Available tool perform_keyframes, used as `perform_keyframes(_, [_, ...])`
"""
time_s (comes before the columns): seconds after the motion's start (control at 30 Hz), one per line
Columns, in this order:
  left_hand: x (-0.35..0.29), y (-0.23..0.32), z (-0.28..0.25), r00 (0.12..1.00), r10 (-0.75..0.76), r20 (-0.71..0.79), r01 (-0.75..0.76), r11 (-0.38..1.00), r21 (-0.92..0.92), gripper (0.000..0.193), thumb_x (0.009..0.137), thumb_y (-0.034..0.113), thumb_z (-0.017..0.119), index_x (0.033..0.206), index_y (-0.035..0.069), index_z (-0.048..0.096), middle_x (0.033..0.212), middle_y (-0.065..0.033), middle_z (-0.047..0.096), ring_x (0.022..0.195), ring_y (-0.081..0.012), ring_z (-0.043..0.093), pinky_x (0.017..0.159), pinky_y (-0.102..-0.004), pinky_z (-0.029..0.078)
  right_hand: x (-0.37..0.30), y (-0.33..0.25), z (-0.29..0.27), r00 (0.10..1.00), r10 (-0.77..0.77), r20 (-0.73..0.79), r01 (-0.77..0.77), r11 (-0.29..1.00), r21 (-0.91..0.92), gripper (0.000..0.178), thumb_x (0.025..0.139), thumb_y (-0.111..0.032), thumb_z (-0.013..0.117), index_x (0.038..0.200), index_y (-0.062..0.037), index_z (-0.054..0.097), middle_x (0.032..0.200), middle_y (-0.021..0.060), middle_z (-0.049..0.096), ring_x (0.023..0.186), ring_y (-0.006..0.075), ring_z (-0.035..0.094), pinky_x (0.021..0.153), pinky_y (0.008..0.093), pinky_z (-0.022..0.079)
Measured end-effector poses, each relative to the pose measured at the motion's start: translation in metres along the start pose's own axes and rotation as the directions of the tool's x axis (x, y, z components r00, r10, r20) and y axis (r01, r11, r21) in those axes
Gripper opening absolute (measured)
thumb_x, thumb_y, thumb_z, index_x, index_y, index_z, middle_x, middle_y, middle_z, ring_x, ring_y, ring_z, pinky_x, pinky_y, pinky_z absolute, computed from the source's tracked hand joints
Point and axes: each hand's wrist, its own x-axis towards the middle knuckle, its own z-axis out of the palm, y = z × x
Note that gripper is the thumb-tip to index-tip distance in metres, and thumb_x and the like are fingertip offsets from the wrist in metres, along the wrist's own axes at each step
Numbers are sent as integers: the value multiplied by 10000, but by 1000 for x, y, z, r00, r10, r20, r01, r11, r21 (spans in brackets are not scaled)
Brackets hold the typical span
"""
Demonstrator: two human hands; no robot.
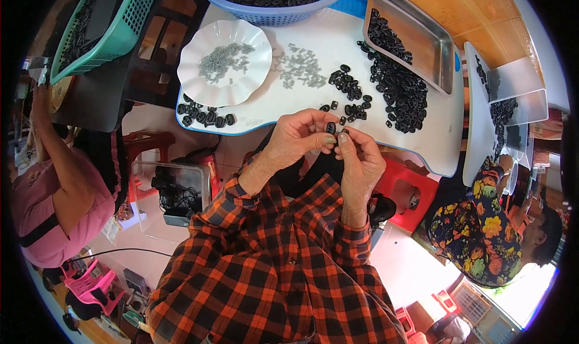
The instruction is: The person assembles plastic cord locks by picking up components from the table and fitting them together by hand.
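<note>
At the table's near edge, my left hand (300,134) pinches a small black oval plastic part (331,128) between thumb and fingers. Close beside it, my right hand (360,158) has thumb and forefinger pressed together on something too small to make out. Just beyond my fingers lie loose black oval parts (356,110). A scatter of small clear plastic pieces (301,66) is on the white table (289,36). More of these pieces sit in a white scalloped plate (193,48) to the left. Several black parts (205,117) lie below that plate.
A blue basket (271,17) of black parts stands at the back. On the right, a metal tray (431,48) tilts over a black heap (401,91). A green basket (123,33) is far left. A person in pink (72,205) and one in a floral top (476,229) sit either side.
</note>
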Motion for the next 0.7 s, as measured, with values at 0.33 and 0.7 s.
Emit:
perform_keyframes(0.33, [1, -3, -1, 1000, 2, -23, -1, 999, 53, 306, 858, 1, 604, 1155, -33, 539, 926, -40, 624, 787, -75, 609, 678, -201, 533, 0, -3, 2, 1000, -4, 13, 4, 1000, 9, 141, 852, -35, 632, 970, 41, 620, 814, 45, 642, 681, 67, 589, 615, 184, 485])
perform_keyframes(0.7, [-1, -4, 1, 997, 16, -75, -7, 993, 114, 292, 839, -38, 606, 1128, -36, 561, 889, -58, 644, 733, -85, 620, 677, -216, 524, 1, 2, 1, 1000, 2, -12, -1, 1000, 14, 143, 845, -38, 640, 970, 31, 631, 749, 14, 612, 645, 47, 539, 586, 166, 441])
